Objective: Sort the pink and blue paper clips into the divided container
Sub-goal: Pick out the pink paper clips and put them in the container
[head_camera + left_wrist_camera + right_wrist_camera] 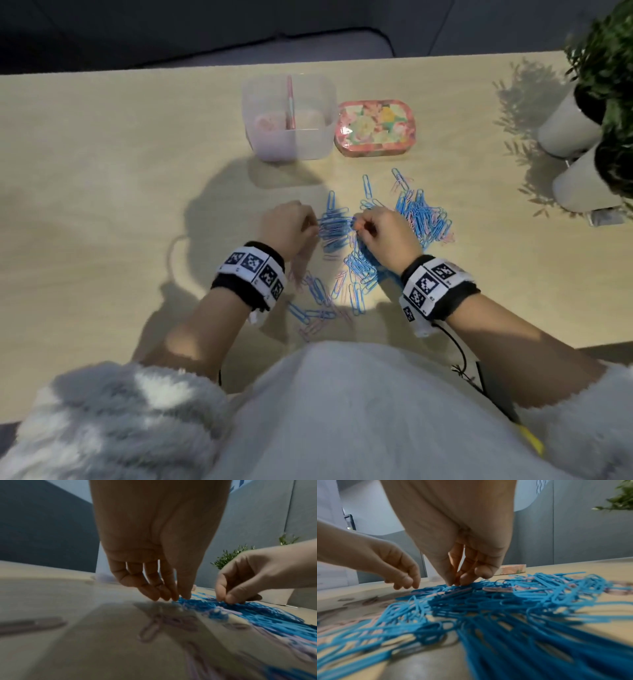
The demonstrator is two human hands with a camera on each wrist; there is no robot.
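Pinching thin looped wire clips (337, 224) with both hands — left hand (287, 224), right hand (387, 236) — amid a tangled blue-and-pink heap on the smooth pale surface (120, 178).

Overhead head view; low wrist close-ups

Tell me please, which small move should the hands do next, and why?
Probably lift the right hand with whatever it has pinched from the paper clips and carry it to the divided container. Its fingertips are pressed together down in the pile; the left hand only touches the pile's edge.
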